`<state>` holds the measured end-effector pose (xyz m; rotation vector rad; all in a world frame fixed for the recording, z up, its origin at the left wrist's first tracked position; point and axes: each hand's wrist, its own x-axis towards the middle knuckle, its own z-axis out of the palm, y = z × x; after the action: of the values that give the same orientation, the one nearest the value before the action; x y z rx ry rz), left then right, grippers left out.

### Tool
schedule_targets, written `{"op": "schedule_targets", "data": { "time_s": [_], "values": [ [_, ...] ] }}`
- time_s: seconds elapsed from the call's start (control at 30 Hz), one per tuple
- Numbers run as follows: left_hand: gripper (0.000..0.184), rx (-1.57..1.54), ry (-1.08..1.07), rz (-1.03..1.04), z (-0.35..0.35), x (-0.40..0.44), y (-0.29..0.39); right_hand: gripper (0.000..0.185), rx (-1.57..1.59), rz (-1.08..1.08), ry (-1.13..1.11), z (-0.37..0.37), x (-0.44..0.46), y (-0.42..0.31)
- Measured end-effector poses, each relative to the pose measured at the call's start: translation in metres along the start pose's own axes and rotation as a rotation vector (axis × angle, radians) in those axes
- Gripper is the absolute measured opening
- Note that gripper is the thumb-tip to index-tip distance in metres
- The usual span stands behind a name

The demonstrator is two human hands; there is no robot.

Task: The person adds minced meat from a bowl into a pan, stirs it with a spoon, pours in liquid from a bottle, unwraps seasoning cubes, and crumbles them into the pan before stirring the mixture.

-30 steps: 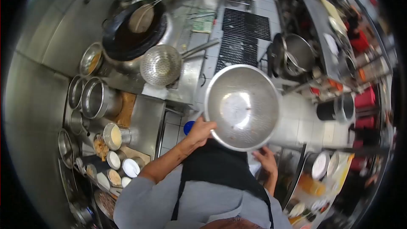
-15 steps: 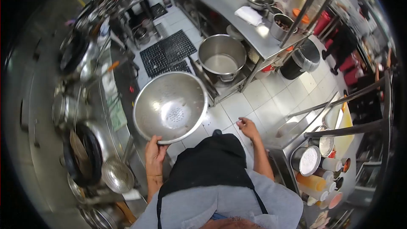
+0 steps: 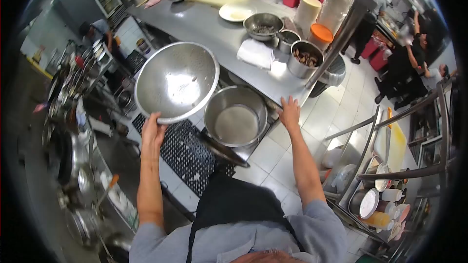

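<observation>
My left hand [image 3: 153,127] grips the lower rim of a large steel bowl [image 3: 168,87], which is tilted so that its inside shows; small holes are hard to make out in it now. Just right of the bowl stands a deep steel pot [image 3: 236,119], open at the top, with a dark-edged lid or pan [image 3: 222,150] at its near side. My right hand [image 3: 290,112] is stretched forward with its fingers spread, holding nothing, close to the near corner of the steel counter [image 3: 214,44].
On the counter are a white cloth [image 3: 255,54], a white plate [image 3: 237,13], a bowl [image 3: 263,26] and a pot of dark pieces [image 3: 305,58]. A metal-framed station [image 3: 363,165] stands right. Several people are farther off. A black mat [image 3: 183,153] covers floor.
The view has swung right toward the counter. My left hand has carried the bowl forward, now beside the deep pot. My right hand has reached forward and spread its fingers near the counter corner.
</observation>
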<state>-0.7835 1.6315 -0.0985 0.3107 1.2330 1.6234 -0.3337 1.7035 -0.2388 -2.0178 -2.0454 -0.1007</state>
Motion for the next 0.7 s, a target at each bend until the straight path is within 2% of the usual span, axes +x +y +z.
{"op": "schedule_targets", "data": {
  "time_s": [0.07, 0.23, 0.3, 0.33, 0.43, 0.5, 0.53, 0.6, 0.7],
  "values": [
    [0.038, 0.063, -0.134, -0.055, 0.028, 0.114, -0.009, 0.055, -0.032, 0.074, -0.052, -0.001, 0.005, -0.012],
    [0.038, 0.023, -0.325, -0.160, 0.191, 0.290, -0.022, 0.056, -0.123, 0.271, -0.207, -0.014, 0.030, -0.029],
    [0.032, -0.037, -0.379, -0.262, 0.249, 0.354, -0.041, 0.053, 0.019, 0.342, -0.348, -0.016, 0.034, -0.029],
    [0.030, -0.069, -0.310, -0.248, 0.283, 0.359, -0.044, 0.053, 0.017, 0.340, -0.327, -0.014, 0.033, -0.027],
    [0.029, -0.174, -0.360, -0.298, 0.349, 0.401, -0.071, 0.055, 0.023, 0.357, -0.344, -0.009, 0.031, -0.023],
    [0.032, -0.124, -0.464, -0.257, 0.379, 0.419, -0.092, 0.056, -0.036, 0.388, -0.328, -0.007, 0.028, -0.026],
    [0.027, -0.125, -0.413, -0.297, 0.396, 0.426, -0.100, 0.055, -0.053, 0.375, -0.332, -0.007, 0.028, -0.027],
    [0.022, -0.102, -0.290, -0.298, 0.417, 0.436, -0.112, 0.059, -0.158, 0.310, -0.287, -0.004, 0.027, -0.026],
    [0.024, -0.103, -0.299, -0.225, 0.422, 0.444, -0.130, 0.058, -0.103, 0.354, -0.327, 0.000, 0.028, -0.023]
  ]
}}
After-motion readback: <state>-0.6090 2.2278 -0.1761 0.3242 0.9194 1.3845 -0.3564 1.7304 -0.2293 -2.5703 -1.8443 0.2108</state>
